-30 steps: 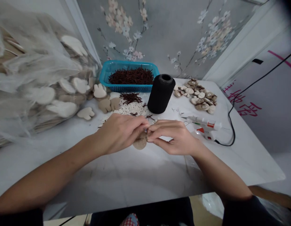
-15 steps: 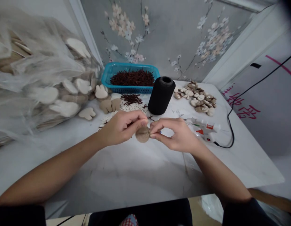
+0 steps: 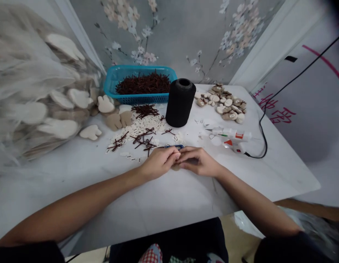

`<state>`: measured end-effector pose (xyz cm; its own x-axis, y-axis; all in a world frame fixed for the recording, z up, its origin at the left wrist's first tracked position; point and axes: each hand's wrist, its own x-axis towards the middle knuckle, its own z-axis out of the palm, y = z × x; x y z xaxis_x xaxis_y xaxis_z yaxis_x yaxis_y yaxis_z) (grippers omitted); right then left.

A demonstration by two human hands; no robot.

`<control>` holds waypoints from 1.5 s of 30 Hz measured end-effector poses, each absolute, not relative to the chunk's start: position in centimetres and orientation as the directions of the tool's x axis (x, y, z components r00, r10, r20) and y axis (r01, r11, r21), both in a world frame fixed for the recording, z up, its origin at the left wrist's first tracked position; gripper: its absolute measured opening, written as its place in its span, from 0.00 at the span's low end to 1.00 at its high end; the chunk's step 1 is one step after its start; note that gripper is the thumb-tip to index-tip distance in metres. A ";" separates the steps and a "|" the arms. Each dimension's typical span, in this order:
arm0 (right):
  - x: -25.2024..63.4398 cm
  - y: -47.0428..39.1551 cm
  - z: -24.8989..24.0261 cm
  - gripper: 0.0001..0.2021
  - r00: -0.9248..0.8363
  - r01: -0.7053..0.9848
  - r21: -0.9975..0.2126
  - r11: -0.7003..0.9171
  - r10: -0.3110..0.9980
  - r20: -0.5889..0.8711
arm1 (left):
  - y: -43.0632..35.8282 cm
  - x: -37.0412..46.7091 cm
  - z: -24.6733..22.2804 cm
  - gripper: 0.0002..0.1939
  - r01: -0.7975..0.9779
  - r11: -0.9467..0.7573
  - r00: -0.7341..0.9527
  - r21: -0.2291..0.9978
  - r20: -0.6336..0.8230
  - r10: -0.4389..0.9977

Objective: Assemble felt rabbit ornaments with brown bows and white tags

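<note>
While the person's bare left hand [image 3: 160,163] curls in, thumb pressed to fingers, the bare right hand [image 3: 201,162] meets it, both clamped by the fingertips on a small tan fabric piece [image 3: 176,167] that they mostly hide. Just beyond, at twelve o'clock, shows a blue loop-ended tool [image 3: 181,147], partly covered by the left hand. Further along twelve, a black thread cone [image 3: 179,106] stands in front of the blue plastic basket's [image 3: 143,99] right end. Thin dark-brown bows [image 3: 143,140] lie at ten o'clock, a white glue gun [image 3: 229,133] at two.
</note>
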<state>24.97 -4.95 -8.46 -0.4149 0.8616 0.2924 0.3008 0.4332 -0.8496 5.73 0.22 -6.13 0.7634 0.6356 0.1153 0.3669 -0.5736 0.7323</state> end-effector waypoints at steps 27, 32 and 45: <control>25.9 -7.1 -8.3 0.06 -0.250 -0.194 -0.978 0.075 0.960 0.123 | 2.9 5.5 -8.2 0.14 0.236 -0.936 0.942 0.261 0.175 0.286; 25.5 -6.4 -8.4 0.08 -0.186 -0.268 -0.963 0.021 0.980 0.073 | 2.7 5.9 -8.2 0.13 0.201 -0.944 0.935 0.262 0.234 0.265; 26.4 -7.0 -7.7 0.09 -0.176 0.309 -0.951 -0.019 0.981 -0.077 | 3.3 5.6 -8.1 0.13 0.151 -0.968 0.947 0.201 0.251 0.199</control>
